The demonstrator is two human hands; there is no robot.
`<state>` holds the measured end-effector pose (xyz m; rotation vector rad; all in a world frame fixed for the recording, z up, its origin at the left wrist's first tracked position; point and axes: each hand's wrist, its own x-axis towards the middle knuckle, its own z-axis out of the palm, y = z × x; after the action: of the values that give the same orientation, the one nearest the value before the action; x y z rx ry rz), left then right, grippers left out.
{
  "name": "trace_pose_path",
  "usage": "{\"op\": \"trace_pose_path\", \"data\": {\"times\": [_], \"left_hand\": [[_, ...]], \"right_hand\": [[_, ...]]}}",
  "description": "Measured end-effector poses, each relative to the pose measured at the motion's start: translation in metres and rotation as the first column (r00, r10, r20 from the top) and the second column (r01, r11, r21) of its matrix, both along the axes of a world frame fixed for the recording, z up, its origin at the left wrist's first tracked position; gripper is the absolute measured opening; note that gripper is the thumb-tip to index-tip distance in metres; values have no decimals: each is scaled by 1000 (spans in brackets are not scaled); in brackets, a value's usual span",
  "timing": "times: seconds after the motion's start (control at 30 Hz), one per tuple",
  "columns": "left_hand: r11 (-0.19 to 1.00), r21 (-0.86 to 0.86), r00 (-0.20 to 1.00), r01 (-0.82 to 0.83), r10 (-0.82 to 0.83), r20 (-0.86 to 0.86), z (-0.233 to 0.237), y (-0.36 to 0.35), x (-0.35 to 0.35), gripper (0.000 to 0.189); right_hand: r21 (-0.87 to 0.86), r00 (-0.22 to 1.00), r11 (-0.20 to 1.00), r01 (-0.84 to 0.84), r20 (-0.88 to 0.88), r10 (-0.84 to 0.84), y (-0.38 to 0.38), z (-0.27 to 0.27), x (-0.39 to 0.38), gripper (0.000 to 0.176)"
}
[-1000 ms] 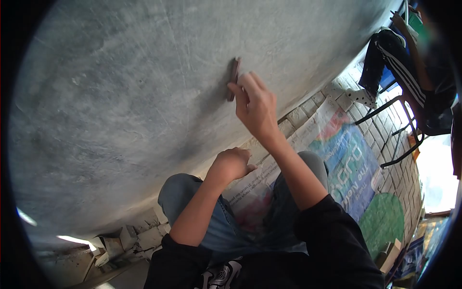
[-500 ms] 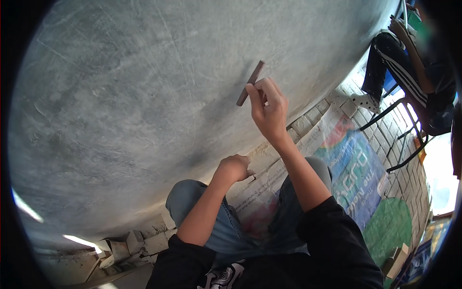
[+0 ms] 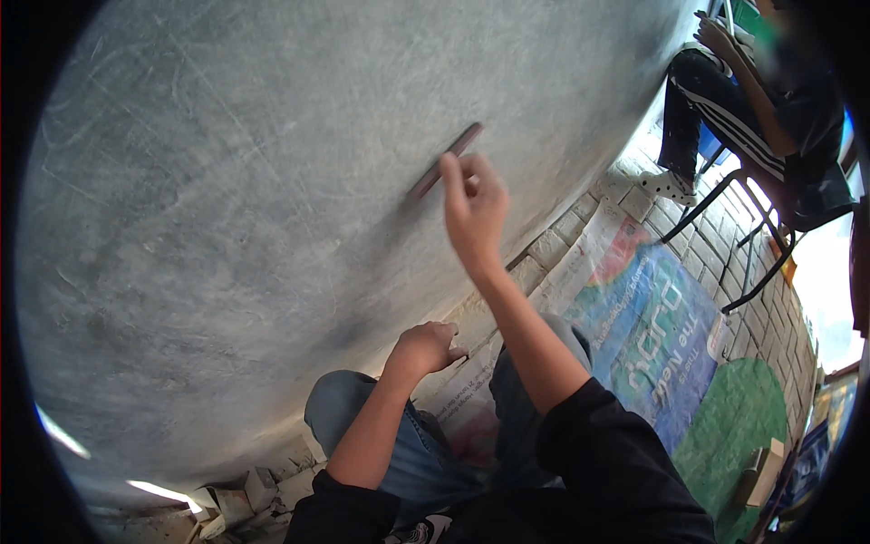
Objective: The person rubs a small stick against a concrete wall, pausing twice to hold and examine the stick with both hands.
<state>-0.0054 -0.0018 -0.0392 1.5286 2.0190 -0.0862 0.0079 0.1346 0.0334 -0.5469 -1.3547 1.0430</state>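
My right hand is closed around a thin reddish-brown flat bar, seen nearly edge-on. The bar lies at a slant against or very close to the grey plastered wall; contact cannot be made out. Both the hand and the bar are slightly blurred. Lower down, my left hand hangs above my knees near the foot of the wall. Its thumb and forefinger stand apart with nothing visible between them, and the other fingers are partly hidden.
A printed banner sheet covers part of the brick paving at right, beside a green round patch. Another person sits on a black-legged chair at upper right. Broken blocks lie along the wall at lower left.
My right hand and the bar have moved left and slightly down along the wall, and the bar leans over further. My left hand's thumb and forefinger have parted more. The view has shifted a little.
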Motion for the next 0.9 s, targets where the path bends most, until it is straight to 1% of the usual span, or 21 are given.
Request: {"op": "trace_pose_path", "data": {"times": [0.03,0.1,0.13,0.17,0.23,0.27,0.3,0.37,0.4,0.43,0.5,0.53,0.57,0.6,0.63,0.67,0.7,0.73,0.77,0.83,0.9], "left_hand": [[1000,-29,1000,-7,7,5,1,1,0,46],[997,-70,1000,-12,13,19,0,0,1,46],[998,-54,1000,-14,14,1,0,0,2,46],[999,-34,1000,-18,17,-16,0,0,3,46],[999,-36,1000,-20,19,-9,1,0,6,46],[999,-35,1000,-9,9,6,0,0,7,46],[1000,-30,1000,3,-2,18,1,2,7,46],[999,-53,1000,3,-3,13,4,6,10,46],[997,-81,1000,-2,3,12,5,6,11,46],[996,-84,1000,-7,8,16,5,7,11,46],[998,-63,1000,5,-5,-3,4,7,12,47],[998,-59,1000,7,-7,-6,1,7,12,47],[1000,-19,999,10,-9,49,-4,6,10,43],[1000,25,995,13,-15,103,-6,8,8,40],[999,29,995,18,-21,98,-2,9,7,40],[1000,-6,997,-15,16,79,5,10,5,43],[998,-43,997,-53,55,61,8,11,3,47],[997,-48,996,-56,60,69,8,9,2,47],[996,-46,997,-75,76,32,7,7,0,48],[995,-34,996,-91,90,-8,7,7,0,48],[996,-61,994,-67,71,80,8,8,-1,50]], "right_hand": [[1,1000,1000,4,-2,-4,0,1,-1,23],[127,996,991,36,78,-46,-1,-1,0,24],[112,999,993,42,-4,-42,11,-1,-3,24],[104,999,994,39,9,-40,12,3,1,24],[-101,999,994,-29,31,32,15,15,6,24],[54,997,998,42,70,-45,8,8,2,22],[56,997,997,45,66,-49,-1,7,1,22],[119,991,993,14,127,-29,-15,6,2,21],[173,996,982,69,46,-78,1,0,-6,21],[171,996,983,63,50,-73,9,7,-5,21],[-59,1000,998,0,-19,-1,18,23,2,22],[-49,1000,999,-11,-27,10,9,17,0,22],[-45,999,999,-6,-32,5,-4,13,0,22],[-1,999,1000,-2,48,2,-16,10,0,22],[39,992,999,-2,130,-3,-21,8,0,22],[109,989,994,20,141,-35,-14,10,0,24],[109,989,994,19,141,-34,1,15,0,24],[53,997,999,9,78,-13,16,23,2,24],[-2,1000,1000,-4,16,4,22,27,4,25],[-12,1000,1000,-5,24,5,6,21,4,25],[108,985,994,2,172,-21,-16,9,3,23]]}}
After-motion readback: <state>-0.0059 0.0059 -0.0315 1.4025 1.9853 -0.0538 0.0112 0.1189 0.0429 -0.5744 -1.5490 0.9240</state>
